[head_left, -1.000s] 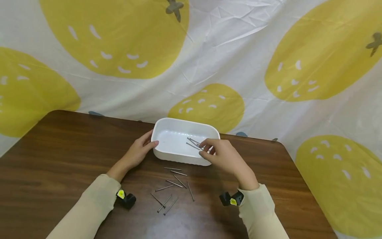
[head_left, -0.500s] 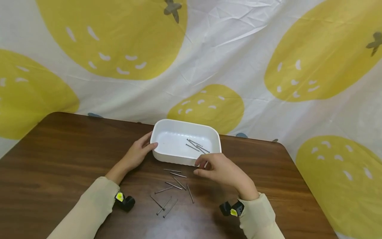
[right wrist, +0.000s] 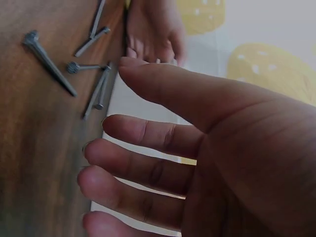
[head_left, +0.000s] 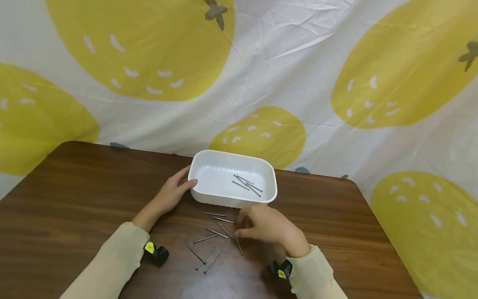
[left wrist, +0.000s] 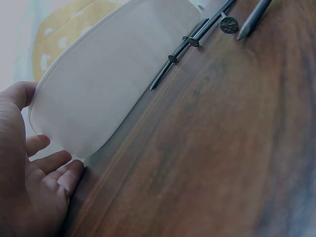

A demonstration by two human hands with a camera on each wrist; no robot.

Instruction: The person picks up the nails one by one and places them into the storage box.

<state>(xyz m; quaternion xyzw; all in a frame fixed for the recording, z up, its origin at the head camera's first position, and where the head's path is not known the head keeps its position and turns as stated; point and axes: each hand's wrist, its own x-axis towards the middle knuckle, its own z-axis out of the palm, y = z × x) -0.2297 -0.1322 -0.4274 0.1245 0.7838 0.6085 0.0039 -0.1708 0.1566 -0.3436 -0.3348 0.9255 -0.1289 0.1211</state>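
A white rectangular plastic container (head_left: 220,198) with rounded corners stands at the far side of the table. My left hand (head_left: 172,192) grips its left end, thumb over the rim and fingers along the outside wall. Several steel nails (head_left: 246,182) lie inside, toward the right end. More loose nails (head_left: 217,232) are scattered on the wood in front. My right hand (head_left: 267,226) hovers just in front of the container, its fingertips right by the nearest nail (head_left: 239,246). In the right wrist view its fingers (right wrist: 143,163) are loosely bent, with nothing between them and the thumb.
The dark brown wooden table (head_left: 93,199) ends at the back against a white cloth (head_left: 160,120) printed with yellow fruit. A small black camera (head_left: 158,255) is strapped to the left wrist and another camera (head_left: 280,270) to the right.
My right hand has drawn back out of the container, leaving its nails lying inside, and has come down toward the loose nails. The left hand has stayed on the container.
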